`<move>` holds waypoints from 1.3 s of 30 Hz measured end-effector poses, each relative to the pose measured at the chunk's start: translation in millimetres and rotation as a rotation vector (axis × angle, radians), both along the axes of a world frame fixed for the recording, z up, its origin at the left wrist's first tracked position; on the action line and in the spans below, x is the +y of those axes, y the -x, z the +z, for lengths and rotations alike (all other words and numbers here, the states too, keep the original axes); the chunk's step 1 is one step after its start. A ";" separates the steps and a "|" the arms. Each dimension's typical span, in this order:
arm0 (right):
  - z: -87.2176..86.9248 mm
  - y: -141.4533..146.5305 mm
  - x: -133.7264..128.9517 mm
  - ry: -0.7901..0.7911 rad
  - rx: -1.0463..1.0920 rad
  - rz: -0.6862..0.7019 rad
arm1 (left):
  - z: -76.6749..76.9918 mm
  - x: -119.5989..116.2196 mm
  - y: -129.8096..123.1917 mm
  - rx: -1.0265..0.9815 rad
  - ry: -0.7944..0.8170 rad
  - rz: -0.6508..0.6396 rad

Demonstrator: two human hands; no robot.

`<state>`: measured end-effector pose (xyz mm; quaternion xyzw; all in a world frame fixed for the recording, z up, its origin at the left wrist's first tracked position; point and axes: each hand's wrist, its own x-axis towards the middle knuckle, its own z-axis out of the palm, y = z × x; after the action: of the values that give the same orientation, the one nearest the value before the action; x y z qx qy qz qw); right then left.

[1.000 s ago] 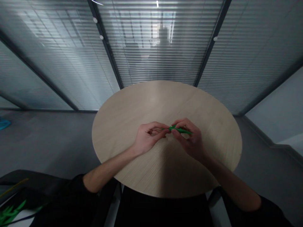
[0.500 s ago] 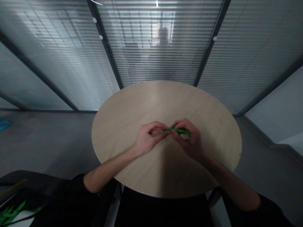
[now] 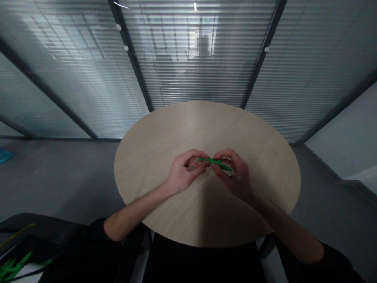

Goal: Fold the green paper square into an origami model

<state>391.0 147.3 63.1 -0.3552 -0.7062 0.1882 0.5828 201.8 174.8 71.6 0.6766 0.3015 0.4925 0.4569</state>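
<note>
A slim, bright green piece [image 3: 223, 164] with a pointed end is held level above the round table; its exact kind cannot be made out. My left hand [image 3: 184, 171] pinches its thin left end between thumb and fingertips. Around the thicker right part curls my right hand [image 3: 237, 173], thumb on the near side and fingers on the far side. Between the two hands a short stretch of green shows, while the fingertips cover parts of it.
The round wooden table [image 3: 165, 129] lies under my hands. Behind it stands a glass wall with blinds [image 3: 194, 78]. Green leaf-like pieces [image 3: 13, 267] and a white surface appear at lower left. A blue item [image 3: 4, 155] rests on the grey floor at far left.
The green piece has tilted, its right end now lower and nearer to me. The right hand's fingers have loosened and shifted slightly around it; the left hand has barely moved.
</note>
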 end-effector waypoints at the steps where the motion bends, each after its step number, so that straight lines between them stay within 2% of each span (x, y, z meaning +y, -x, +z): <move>1: 0.0 0.4 -0.2 -0.005 -0.004 -0.009 | -0.7 0.1 0.0 0.013 -0.009 -0.006; 7: 0.2 0.7 0.3 -0.036 -0.029 -0.038 | -2.4 0.2 0.1 0.075 0.012 -0.059; 13: 0.1 0.2 0.4 -0.031 -0.029 -0.033 | -4.5 1.6 -1.6 0.027 0.043 -0.041; 17: 0.2 -0.1 -0.2 -0.007 -0.022 0.001 | -4.0 0.7 -2.1 -0.011 0.000 -0.028; 23: -2.2 1.6 1.8 0.022 0.007 -0.069 | -2.9 -0.4 -0.3 0.030 -0.093 -0.001; 29: -7.2 2.6 2.7 0.119 0.024 -0.109 | -2.5 -0.8 1.2 0.081 -0.205 0.049; 33: -6.1 -0.3 2.6 0.078 -0.006 -0.130 | -3.9 -0.4 2.5 0.107 -0.269 0.077; 39: 0.4 -9.3 -1.0 0.038 -0.013 -0.017 | -8.2 3.1 3.5 0.082 -0.243 0.102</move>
<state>400.3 146.3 63.4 -0.3736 -0.7032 0.1942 0.5729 198.3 177.9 63.4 0.7302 0.2921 0.5200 0.3333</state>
